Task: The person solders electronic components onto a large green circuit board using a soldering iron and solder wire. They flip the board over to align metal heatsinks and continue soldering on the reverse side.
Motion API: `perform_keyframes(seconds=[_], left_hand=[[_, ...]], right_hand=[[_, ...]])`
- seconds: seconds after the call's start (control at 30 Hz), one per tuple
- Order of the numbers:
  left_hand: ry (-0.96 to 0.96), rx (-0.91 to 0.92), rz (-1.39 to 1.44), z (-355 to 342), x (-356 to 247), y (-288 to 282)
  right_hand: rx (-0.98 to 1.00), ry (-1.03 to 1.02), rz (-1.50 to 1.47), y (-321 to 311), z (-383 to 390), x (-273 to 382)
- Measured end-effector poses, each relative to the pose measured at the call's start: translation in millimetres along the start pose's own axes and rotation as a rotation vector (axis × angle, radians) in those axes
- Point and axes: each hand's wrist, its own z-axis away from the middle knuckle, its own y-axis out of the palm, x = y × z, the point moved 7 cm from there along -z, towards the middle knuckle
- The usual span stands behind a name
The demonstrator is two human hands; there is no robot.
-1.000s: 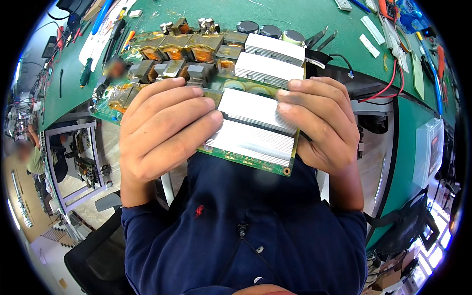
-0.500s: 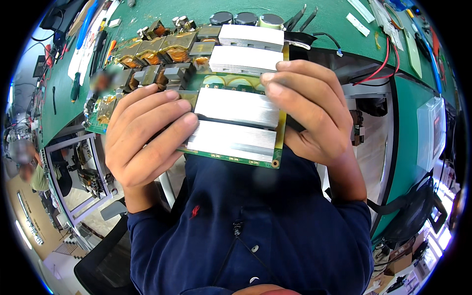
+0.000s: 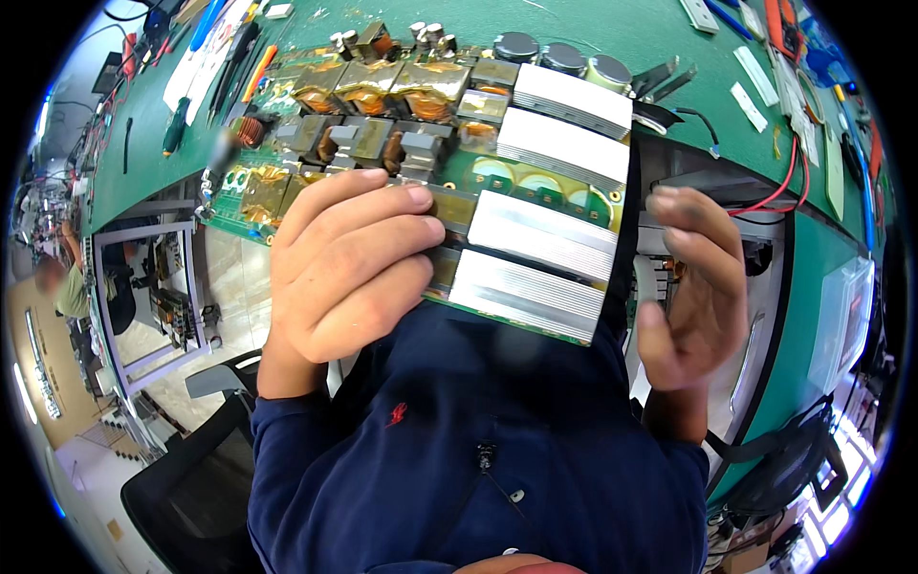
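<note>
A large green circuit board (image 3: 574, 204) tilts over the near edge of the bench, in front of my chest. Silver finned heatsinks (image 3: 543, 225) fill its right part; copper-wound transformers (image 3: 428, 91) and round capacitors (image 3: 516, 46) line its left and far parts. My left hand (image 3: 359, 263) grips the board's near edge, with fingers over the top beside the heatsinks and the thumb hidden underneath. Off the board's right edge, my right hand (image 3: 698, 287) hangs with curled fingers apart and nothing in it.
The green bench (image 3: 402, 19) bears a dark green screwdriver (image 3: 176, 126) and an orange-handled tool (image 3: 260, 74) at left. Red wires (image 3: 792, 182) droop over the edge at right. A clear plastic box (image 3: 841, 320) is at the right. A black chair (image 3: 191, 469) stands at lower left.
My right hand has let go of the board's right edge and moved away to the right. The board and my left hand on it appear further right in the picture.
</note>
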Motion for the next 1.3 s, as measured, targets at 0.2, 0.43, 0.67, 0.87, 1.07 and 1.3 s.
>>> perform_keyframes(seconds=[0.2,0.43,0.67,0.87,1.07,1.3], left_hand=[[0.023,-0.041,-0.047,4,-1,11],[0.043,-0.13,-0.081,10,1,20],[0.067,-0.174,-0.121,7,1,26],[0.053,-0.07,-0.074,-4,1,18],[0.046,-0.028,-0.07,-25,3,2],[0.112,-0.057,-0.078,-48,11,-9]], right_hand=[[0.231,-0.08,0.184,23,-13,16],[0.384,-0.095,0.344,44,-23,18],[0.349,-0.17,0.322,45,-20,22],[0.313,-0.156,0.299,43,-28,23],[0.259,-0.212,0.322,32,-39,27],[0.158,-0.304,0.35,22,-37,35]])
